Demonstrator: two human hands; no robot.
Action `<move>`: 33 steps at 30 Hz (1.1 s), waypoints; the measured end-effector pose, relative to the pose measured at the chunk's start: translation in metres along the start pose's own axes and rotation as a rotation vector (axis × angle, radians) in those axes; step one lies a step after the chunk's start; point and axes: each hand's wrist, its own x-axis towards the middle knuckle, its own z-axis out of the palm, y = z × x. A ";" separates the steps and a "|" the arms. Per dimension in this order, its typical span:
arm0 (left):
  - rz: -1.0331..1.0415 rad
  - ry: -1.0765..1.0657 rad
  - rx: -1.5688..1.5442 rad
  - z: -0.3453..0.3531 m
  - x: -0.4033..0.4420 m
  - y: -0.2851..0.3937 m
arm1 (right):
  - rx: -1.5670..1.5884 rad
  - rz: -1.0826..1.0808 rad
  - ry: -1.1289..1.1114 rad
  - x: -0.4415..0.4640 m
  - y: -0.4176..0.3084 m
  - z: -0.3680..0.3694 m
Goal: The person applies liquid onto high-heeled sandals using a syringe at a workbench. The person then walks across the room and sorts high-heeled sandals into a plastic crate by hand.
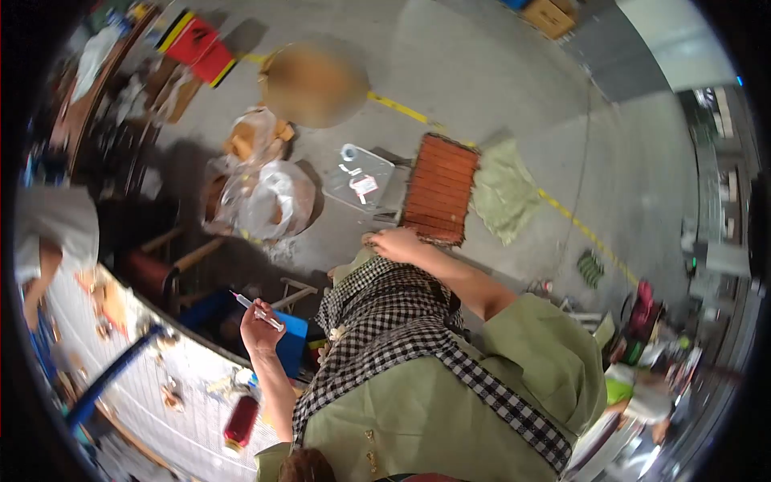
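My left hand is closed round a syringe with a thin pinkish tip, which points up and to the left. Just beside that hand is a blue panel or bin. Over my knee, my right hand has its fingers pressed together at a small brownish thing, too small to name. A black-and-white checked apron covers my lap. Beyond the right hand stands a reddish-brown slatted seat. A red thread spool lies on the white worktable at my left.
Clear plastic bags with brown contents sit on the floor ahead, near a low stool bearing a tape roll and labels. A green cloth lies past the seat. Another person's sleeve shows at far left. A red-and-yellow bin stands farther off.
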 end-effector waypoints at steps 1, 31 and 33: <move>-0.011 0.017 0.041 0.024 0.010 -0.011 | 0.142 0.065 0.100 -0.017 0.035 0.015; -0.189 0.116 0.461 0.201 0.138 -0.417 | 1.614 0.816 0.792 -0.487 0.392 0.344; -0.206 0.179 0.480 0.227 0.135 -0.480 | 1.600 0.848 1.105 -0.530 0.413 0.369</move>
